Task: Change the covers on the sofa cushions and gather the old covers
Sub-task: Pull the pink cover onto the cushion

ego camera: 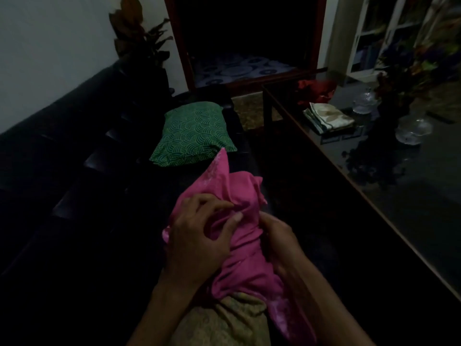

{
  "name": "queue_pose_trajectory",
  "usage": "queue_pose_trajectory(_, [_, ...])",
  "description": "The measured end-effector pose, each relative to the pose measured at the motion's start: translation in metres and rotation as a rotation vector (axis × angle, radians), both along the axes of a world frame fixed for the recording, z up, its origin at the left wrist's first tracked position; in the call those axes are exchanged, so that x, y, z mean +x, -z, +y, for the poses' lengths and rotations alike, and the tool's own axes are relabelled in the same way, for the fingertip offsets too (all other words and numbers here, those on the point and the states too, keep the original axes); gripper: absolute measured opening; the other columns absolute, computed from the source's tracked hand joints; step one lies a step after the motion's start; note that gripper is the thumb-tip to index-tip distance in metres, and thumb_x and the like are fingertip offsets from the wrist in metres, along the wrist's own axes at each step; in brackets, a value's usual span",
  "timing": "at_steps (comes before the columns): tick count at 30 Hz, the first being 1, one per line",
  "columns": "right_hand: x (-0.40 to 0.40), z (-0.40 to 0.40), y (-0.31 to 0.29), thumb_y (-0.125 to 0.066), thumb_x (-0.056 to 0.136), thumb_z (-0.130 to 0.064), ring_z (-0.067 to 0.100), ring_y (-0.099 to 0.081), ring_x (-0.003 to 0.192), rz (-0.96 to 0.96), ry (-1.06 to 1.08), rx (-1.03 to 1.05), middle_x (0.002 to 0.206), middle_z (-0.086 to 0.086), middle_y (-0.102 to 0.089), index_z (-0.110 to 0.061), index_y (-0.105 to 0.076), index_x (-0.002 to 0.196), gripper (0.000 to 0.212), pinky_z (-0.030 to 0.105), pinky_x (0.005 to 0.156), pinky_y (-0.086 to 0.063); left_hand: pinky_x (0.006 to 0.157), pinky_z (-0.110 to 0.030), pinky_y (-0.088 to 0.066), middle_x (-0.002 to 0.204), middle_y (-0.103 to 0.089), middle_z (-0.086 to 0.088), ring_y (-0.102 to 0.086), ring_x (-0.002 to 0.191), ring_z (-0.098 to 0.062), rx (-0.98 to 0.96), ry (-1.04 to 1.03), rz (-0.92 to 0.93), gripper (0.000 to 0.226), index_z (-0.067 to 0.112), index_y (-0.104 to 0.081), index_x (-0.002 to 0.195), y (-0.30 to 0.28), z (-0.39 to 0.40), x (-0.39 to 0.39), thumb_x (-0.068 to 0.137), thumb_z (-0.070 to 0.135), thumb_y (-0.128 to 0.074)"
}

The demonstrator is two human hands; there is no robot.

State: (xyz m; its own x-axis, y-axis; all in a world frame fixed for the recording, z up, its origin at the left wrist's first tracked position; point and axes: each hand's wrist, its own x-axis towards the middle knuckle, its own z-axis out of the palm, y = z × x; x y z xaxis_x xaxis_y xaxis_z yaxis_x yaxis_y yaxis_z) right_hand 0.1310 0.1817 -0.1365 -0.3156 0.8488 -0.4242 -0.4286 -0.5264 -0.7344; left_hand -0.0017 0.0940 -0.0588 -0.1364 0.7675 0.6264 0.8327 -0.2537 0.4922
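Note:
A pink cushion cover (239, 196) is bunched over a cushion in front of me, and a yellowish patterned part (232, 318) shows out of its near end. My left hand (199, 236) grips the pink fabric on its left side, fingers curled into the folds. My right hand (279, 240) clutches the fabric on its right side. A cushion in a green wave-pattern cover (193, 133) lies flat on the dark sofa (62, 158) further back. Folded pale cloth (329, 118) and a crumpled red cloth (316, 91) lie on the glass table.
A dark glass-topped table (411, 196) runs along the right, holding glass dishes (414, 129) and a vase of flowers (404, 71). A potted plant (139, 38) stands past the sofa's far end. A dark doorway and white shelves lie beyond.

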Motion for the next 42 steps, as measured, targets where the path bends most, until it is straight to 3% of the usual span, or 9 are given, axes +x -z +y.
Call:
queue_pose_trajectory(4, [0.007, -0.009, 0.006, -0.064, 0.092, 0.001, 0.011, -0.069, 0.075, -0.283, 0.153, 0.277, 0.08, -0.001, -0.077, -0.016, -0.079, 0.093, 0.022, 0.021, 0.07, -0.055, 0.082, -0.034, -0.052, 0.095, -0.063, 0.01, -0.06, 0.095, -0.011, -0.02, -0.003, 0.026, 0.023, 0.022, -0.073, 0.094, 0.005, 0.001, -0.007, 0.077, 0.029, -0.087])
queue_pose_trajectory(7, [0.031, -0.017, 0.01, -0.074, 0.082, -0.011, 0.002, -0.067, 0.08, -0.87, 0.24, 0.682, 0.084, -0.014, -0.073, -0.036, -0.078, 0.09, 0.027, 0.02, 0.072, -0.051, 0.079, -0.035, -0.051, 0.089, -0.066, 0.011, -0.062, 0.086, -0.011, 0.028, 0.013, 0.112, 0.015, 0.023, -0.074, 0.088, 0.011, -0.004, -0.005, 0.078, 0.022, -0.087])
queue_pose_trajectory(9, [0.046, -0.022, 0.018, -0.075, 0.079, -0.015, 0.003, -0.066, 0.077, -1.022, 0.196, 0.767, 0.084, -0.011, -0.072, -0.033, -0.08, 0.094, 0.024, 0.024, 0.072, -0.051, 0.081, -0.032, -0.049, 0.089, -0.069, 0.009, -0.064, 0.085, -0.012, 0.053, 0.032, 0.151, 0.015, 0.021, -0.074, 0.088, 0.016, -0.006, 0.003, 0.079, 0.021, -0.086])
queue_pose_trajectory(14, [0.06, -0.028, 0.025, -0.057, 0.093, 0.012, 0.002, -0.064, 0.069, -0.392, -0.038, 0.363, 0.077, -0.008, -0.076, -0.02, -0.077, 0.085, 0.039, 0.015, 0.063, -0.05, 0.084, -0.032, -0.045, 0.093, -0.068, 0.006, -0.063, 0.09, -0.019, 0.101, 0.039, 0.205, 0.014, 0.018, -0.073, 0.088, 0.017, -0.01, 0.012, 0.082, 0.027, -0.083])
queue_pose_trajectory(21, [0.085, -0.027, 0.043, -0.069, 0.081, 0.007, -0.002, -0.066, 0.072, -0.77, -0.088, 0.688, 0.077, -0.012, -0.074, -0.021, -0.076, 0.075, 0.029, 0.027, 0.069, -0.055, 0.09, -0.033, -0.04, 0.102, -0.067, 0.007, -0.063, 0.096, -0.018, 0.041, 0.087, 0.268, 0.026, 0.023, -0.075, 0.091, 0.019, -0.008, 0.024, 0.079, 0.044, -0.085])
queue_pose_trajectory(26, [0.084, -0.018, 0.024, -0.074, 0.087, -0.019, 0.015, -0.07, 0.093, -0.105, 0.261, 0.362, 0.104, 0.004, -0.075, -0.019, -0.076, 0.104, 0.016, 0.033, 0.074, -0.059, 0.089, -0.032, -0.043, 0.099, -0.066, 0.007, -0.064, 0.094, -0.018, 0.039, 0.078, 0.224, 0.016, 0.022, -0.076, 0.09, 0.027, -0.01, 0.02, 0.084, 0.036, -0.08])
queue_pose_trajectory(33, [0.057, -0.011, 0.007, -0.073, 0.077, -0.036, 0.021, -0.057, 0.067, -0.108, 0.18, 0.303, 0.077, 0.009, -0.067, -0.019, -0.076, 0.083, 0.018, 0.029, 0.06, -0.045, 0.089, -0.027, -0.041, 0.099, -0.067, 0.004, -0.064, 0.093, -0.017, 0.077, 0.053, 0.252, 0.018, 0.022, -0.079, 0.099, 0.026, -0.012, 0.018, 0.085, 0.033, -0.079])
queue_pose_trajectory(38, [0.028, -0.01, 0.008, -0.065, 0.091, -0.011, 0.019, -0.053, 0.062, 0.08, 0.142, 0.071, 0.067, 0.011, -0.058, -0.008, -0.059, 0.075, 0.018, 0.025, 0.056, -0.046, 0.09, -0.016, -0.034, 0.096, -0.068, 0.005, -0.064, 0.089, -0.017, 0.089, -0.019, 0.231, 0.008, 0.022, -0.08, 0.093, 0.021, -0.011, 0.006, 0.087, 0.025, -0.077])
queue_pose_trajectory(42, [0.014, -0.021, 0.013, -0.064, 0.091, -0.013, 0.009, -0.038, 0.051, -0.096, 0.155, 0.127, 0.052, 0.001, -0.041, -0.014, -0.047, 0.062, 0.034, 0.023, 0.047, -0.031, 0.09, -0.018, -0.035, 0.096, -0.068, 0.005, -0.063, 0.09, -0.016, 0.079, 0.006, 0.211, 0.005, 0.018, -0.078, 0.091, 0.017, -0.011, 0.001, 0.086, 0.019, -0.076])
